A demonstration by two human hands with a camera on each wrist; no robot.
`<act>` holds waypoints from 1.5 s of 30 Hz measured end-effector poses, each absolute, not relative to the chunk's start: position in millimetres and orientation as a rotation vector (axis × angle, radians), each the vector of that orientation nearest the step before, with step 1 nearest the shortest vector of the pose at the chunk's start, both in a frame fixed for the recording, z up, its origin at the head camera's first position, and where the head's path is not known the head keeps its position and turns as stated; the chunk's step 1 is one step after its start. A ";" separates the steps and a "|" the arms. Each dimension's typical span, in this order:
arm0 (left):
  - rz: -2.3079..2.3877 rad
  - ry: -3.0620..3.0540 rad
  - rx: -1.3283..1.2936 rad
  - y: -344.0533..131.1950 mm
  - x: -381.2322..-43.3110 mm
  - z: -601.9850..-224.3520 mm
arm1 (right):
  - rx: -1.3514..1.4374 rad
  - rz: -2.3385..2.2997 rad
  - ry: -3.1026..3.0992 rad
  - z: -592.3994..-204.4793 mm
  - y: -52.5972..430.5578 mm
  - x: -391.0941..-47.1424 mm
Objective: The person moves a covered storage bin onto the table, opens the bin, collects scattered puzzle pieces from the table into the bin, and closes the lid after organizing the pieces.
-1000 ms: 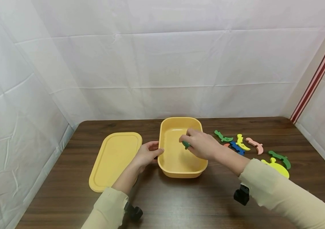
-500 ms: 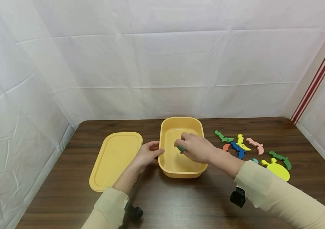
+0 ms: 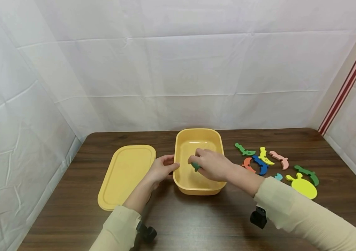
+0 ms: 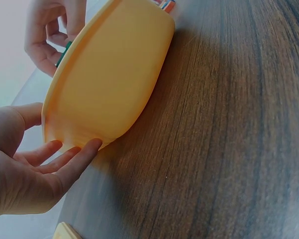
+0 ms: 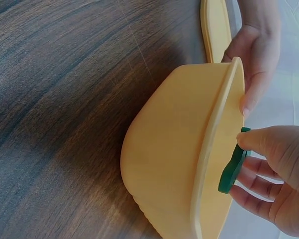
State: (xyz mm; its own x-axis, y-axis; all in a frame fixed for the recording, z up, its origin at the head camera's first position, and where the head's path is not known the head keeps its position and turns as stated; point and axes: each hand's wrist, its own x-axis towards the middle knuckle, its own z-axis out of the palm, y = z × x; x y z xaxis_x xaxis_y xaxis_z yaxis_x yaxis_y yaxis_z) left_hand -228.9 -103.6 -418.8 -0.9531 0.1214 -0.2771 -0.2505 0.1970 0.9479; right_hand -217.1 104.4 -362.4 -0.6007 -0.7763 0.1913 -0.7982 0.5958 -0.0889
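Observation:
A yellow plastic box [image 3: 200, 191] without its lid stands in the middle of the table. My left hand [image 3: 160, 169] holds its left side, thumb at the rim and fingertips against the outer wall in the left wrist view. Above the box's opening, my right hand [image 3: 213, 164] pinches a dark green curved toy piece [image 5: 234, 168] between thumb and fingers. The head view shows only one end of that piece; the rest is behind the fingers. The visible part of the box's floor is bare.
The matching yellow lid [image 3: 127, 176] lies flat left of the box. To the right are scattered toy pieces: two green, a yellow one [image 3: 264, 156], blue [image 3: 260, 165], orange [image 3: 248, 165], pink [image 3: 279, 159], a small light-blue one [image 3: 278, 176] and a yellow-green disc with knobs [image 3: 304, 187].
My right hand has moved left and slightly down over the box with the green toy piece. The orange and light-blue pieces have come into fuller view. My left hand stays on the box.

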 end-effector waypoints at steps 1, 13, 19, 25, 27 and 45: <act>1.821 2.184 -0.124 -103.6 -228.8 -418.8 | 1.330 0.241 -2.692 -362.3 104.3 -216.7; 1.794 2.156 -0.115 -103.5 -227.6 -413.4 | 1.229 0.154 -2.829 -353.4 111.4 -215.5; 1.769 2.170 -0.122 -100.4 -213.6 -390.9 | 1.201 0.122 -2.821 -344.3 121.3 -216.5; 1.784 2.175 -0.118 -98.6 -206.4 -382.4 | 1.161 0.127 -2.793 -336.3 133.8 -219.6; 1.787 2.171 -0.122 -98.6 -207.1 -383.1 | 1.137 0.129 -2.786 -334.2 138.5 -221.0; 1.813 2.176 -0.124 -104.3 -227.7 -418.0 | 0.967 0.167 -2.781 -330.4 177.8 -227.8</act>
State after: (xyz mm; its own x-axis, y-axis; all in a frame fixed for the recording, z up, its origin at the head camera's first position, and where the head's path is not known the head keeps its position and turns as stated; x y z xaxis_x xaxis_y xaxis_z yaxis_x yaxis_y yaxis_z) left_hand -227.7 -104.3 -418.0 -0.9498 0.1273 -0.2858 -0.2581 0.1975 0.9457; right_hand -227.8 177.8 -330.4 -0.7683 -0.6021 0.2172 -0.6237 0.7805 -0.0428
